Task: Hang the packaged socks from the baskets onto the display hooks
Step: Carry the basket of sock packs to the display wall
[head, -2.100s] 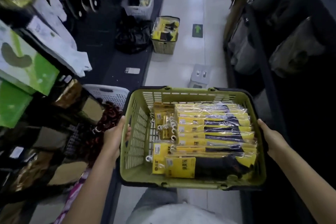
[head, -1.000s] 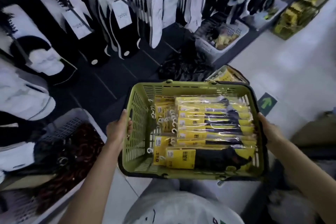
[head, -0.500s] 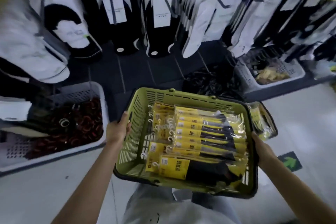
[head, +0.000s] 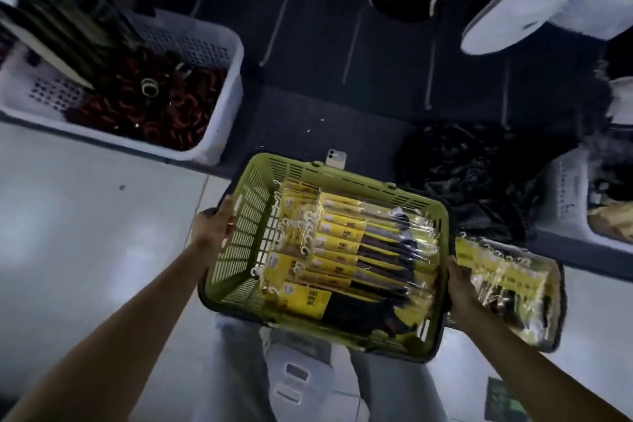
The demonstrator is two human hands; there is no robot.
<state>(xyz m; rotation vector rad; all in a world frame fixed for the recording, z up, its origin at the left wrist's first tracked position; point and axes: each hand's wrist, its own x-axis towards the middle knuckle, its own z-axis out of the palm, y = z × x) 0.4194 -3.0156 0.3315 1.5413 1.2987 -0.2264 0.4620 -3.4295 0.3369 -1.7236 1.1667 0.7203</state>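
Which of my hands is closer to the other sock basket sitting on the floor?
Right. The right hand grips the green basket's right rim, just beside the floor basket; the left hand holds the opposite rim, farther off.

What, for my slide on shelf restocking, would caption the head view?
Left hand and right hand grip a green basket of packaged socks near a second basket.

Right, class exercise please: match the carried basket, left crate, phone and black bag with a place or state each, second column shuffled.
Things:
1 basket
2 left crate
3 phone
4 black bag

Places or states:
a on the dark ledge, just beyond the basket
b holds red rings
c held by left hand and right hand
d right of the phone

Pairs: 1-c, 2-b, 3-a, 4-d.
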